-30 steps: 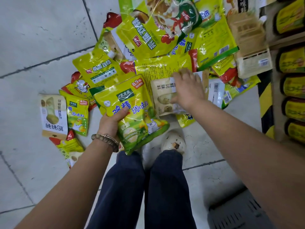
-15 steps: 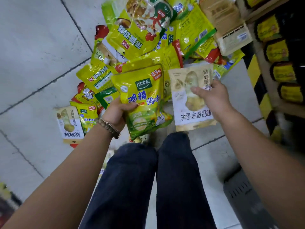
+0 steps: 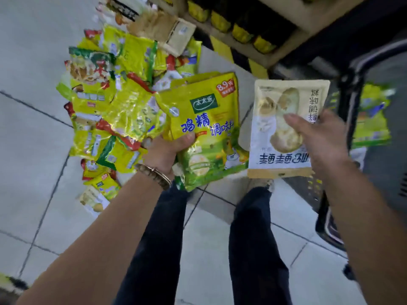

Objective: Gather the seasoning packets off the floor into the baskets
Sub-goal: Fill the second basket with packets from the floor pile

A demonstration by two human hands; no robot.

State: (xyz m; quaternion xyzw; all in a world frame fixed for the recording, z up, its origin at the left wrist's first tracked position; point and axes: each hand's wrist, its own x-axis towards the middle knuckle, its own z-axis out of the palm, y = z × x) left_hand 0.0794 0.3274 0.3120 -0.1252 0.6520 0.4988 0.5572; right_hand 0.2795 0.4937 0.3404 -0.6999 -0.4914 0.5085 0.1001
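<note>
My left hand [image 3: 164, 150] grips a yellow-green seasoning packet [image 3: 204, 119] with blue lettering, thumb on its front, held above my knees. My right hand [image 3: 319, 137] pinches a beige and white packet [image 3: 275, 111], held upside down beside the yellow one. A heap of several yellow, green and red seasoning packets [image 3: 114, 102] lies on the tiled floor to the left. A dark plastic basket [image 3: 350, 100] stands at the right, just behind my right hand, with a yellow-green packet [image 3: 372, 115] inside it.
A low wooden shelf [image 3: 282, 38] with rows of yellow packages runs along the top right, with a black-and-yellow striped base. A beige carton [image 3: 171, 34] lies at the far end of the heap. My dark-trousered legs [image 3: 253, 238] fill the lower middle.
My right hand has lifted the beige packet off the heap and carried it right toward the basket. My view has swung right, bringing the basket in. My left hand keeps the yellow packet.
</note>
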